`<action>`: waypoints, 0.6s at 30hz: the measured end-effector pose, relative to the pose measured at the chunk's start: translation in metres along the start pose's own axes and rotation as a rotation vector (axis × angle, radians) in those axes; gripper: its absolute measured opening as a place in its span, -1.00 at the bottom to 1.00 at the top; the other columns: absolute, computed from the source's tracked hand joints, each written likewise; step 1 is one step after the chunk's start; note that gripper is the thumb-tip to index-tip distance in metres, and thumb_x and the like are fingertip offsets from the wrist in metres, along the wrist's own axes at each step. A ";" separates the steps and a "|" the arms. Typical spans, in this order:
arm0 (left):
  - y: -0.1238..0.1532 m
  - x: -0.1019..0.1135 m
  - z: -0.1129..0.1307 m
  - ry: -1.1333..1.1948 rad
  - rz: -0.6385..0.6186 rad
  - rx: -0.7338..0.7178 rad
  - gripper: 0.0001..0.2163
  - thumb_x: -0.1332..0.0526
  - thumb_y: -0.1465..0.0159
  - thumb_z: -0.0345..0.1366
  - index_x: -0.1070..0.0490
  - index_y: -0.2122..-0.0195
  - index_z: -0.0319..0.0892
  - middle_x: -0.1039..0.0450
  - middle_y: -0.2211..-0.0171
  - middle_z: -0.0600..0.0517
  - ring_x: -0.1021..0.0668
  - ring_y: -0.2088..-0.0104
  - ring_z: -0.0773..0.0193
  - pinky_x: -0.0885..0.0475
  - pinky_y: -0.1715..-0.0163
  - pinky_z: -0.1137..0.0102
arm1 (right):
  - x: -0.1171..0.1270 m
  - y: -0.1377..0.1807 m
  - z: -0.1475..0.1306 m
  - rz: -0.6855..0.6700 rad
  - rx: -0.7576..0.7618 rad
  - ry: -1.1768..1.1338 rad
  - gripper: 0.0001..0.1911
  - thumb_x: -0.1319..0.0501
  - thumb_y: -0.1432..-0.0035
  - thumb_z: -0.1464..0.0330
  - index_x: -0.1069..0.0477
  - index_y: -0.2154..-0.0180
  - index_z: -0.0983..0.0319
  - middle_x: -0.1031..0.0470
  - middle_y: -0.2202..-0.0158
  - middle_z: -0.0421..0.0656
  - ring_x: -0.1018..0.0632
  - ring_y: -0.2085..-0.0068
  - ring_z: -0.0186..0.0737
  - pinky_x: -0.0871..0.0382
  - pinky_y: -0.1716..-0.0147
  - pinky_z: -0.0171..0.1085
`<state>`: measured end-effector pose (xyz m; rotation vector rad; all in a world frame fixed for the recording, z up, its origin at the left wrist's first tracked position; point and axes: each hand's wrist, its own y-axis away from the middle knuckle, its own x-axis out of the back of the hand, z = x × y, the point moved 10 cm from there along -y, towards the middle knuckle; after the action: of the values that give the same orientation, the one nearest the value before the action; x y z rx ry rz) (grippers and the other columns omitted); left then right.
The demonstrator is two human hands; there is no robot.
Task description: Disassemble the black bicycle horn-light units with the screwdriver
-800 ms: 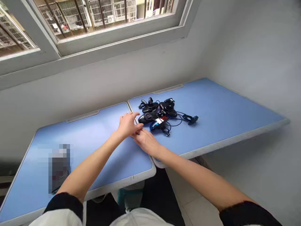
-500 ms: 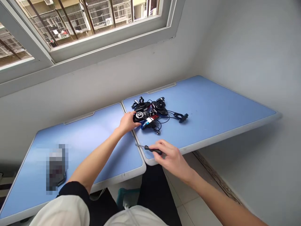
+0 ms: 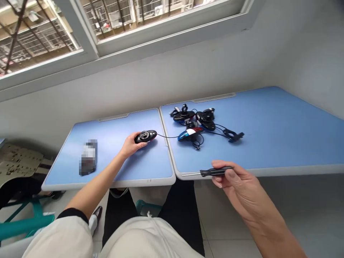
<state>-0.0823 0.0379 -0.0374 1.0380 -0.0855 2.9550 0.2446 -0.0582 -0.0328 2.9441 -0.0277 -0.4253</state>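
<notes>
Two snug grips: left hand round the sideways unit; right hand round the screwdriver; unit's ahead-left of its tip.

A blue table carries clustered black devices.

The item at left is blurred; right table and far window are cut off; the right hand partly hides the screwdriver.

There are two blue surfaces and four black-bodied devices, three bunched together and one apart. I count one screwdriver and one pixelated object.
</notes>
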 end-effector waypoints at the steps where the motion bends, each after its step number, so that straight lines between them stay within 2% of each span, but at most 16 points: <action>1: 0.012 0.011 -0.009 -0.034 0.021 0.000 -0.55 -0.33 -0.03 -0.23 -0.39 0.04 -0.23 -0.46 0.13 -0.08 -0.49 0.11 0.13 -0.36 0.06 0.23 | -0.008 -0.002 0.001 -0.028 -0.004 0.002 -0.67 -0.37 0.12 0.03 -0.55 0.41 0.14 -0.46 0.30 -0.12 -0.40 0.55 -0.39 -0.33 0.59 -0.32; 4: 0.044 0.038 -0.032 -0.149 0.086 -0.015 -0.60 -0.31 -0.05 -0.26 -0.39 0.06 -0.21 -0.43 0.14 -0.07 -0.45 0.10 0.13 -0.34 0.02 0.19 | -0.040 -0.011 0.002 -0.127 -0.007 0.008 -0.64 -0.30 0.05 -0.02 -0.51 0.40 0.12 -0.51 0.33 -0.12 -0.44 0.53 -0.33 -0.34 0.60 -0.32; 6: 0.057 0.048 -0.044 -0.183 0.105 -0.013 -0.59 -0.30 -0.07 -0.27 -0.37 0.04 -0.19 -0.42 0.13 -0.06 -0.43 0.07 0.12 -0.33 0.00 0.18 | -0.063 -0.021 -0.001 -0.165 0.011 0.008 -0.64 -0.29 0.04 -0.03 -0.47 0.41 0.12 -0.51 0.38 -0.15 -0.43 0.55 -0.34 -0.36 0.58 -0.32; 11: 0.072 0.055 -0.059 -0.146 0.108 0.016 -0.46 -0.28 -0.09 -0.33 -0.25 -0.13 -0.17 -0.37 0.02 -0.10 -0.37 -0.04 0.08 -0.26 -0.11 0.15 | -0.135 -0.046 -0.019 -0.235 0.070 0.028 -0.66 -0.39 0.12 0.06 -0.44 0.43 0.16 -0.48 0.44 -0.21 -0.39 0.53 -0.40 -0.31 0.57 -0.37; 14: 0.076 0.050 -0.055 -0.152 0.122 0.004 -0.45 -0.33 -0.06 -0.24 -0.30 -0.10 -0.18 -0.37 0.03 -0.13 -0.39 -0.03 0.05 -0.27 -0.11 0.15 | -0.206 -0.053 -0.026 -0.313 0.151 0.047 -0.70 -0.39 0.09 0.11 -0.44 0.44 0.17 -0.49 0.43 -0.20 -0.42 0.53 -0.39 -0.33 0.56 -0.35; 18: 0.069 0.042 -0.067 -0.188 0.161 0.008 -0.48 -0.33 -0.06 -0.13 -0.32 -0.05 -0.13 -0.41 0.07 -0.10 -0.43 0.02 0.01 -0.34 -0.01 0.12 | -0.339 -0.040 -0.011 -0.513 0.282 0.179 -0.68 -0.32 0.00 0.07 -0.41 0.39 0.17 -0.50 0.39 -0.20 -0.49 0.47 -0.35 -0.41 0.46 -0.31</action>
<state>-0.1588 -0.0278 -0.0662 1.3710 -0.1660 2.9889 -0.0782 -0.0024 0.0653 3.2304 0.7616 -0.2300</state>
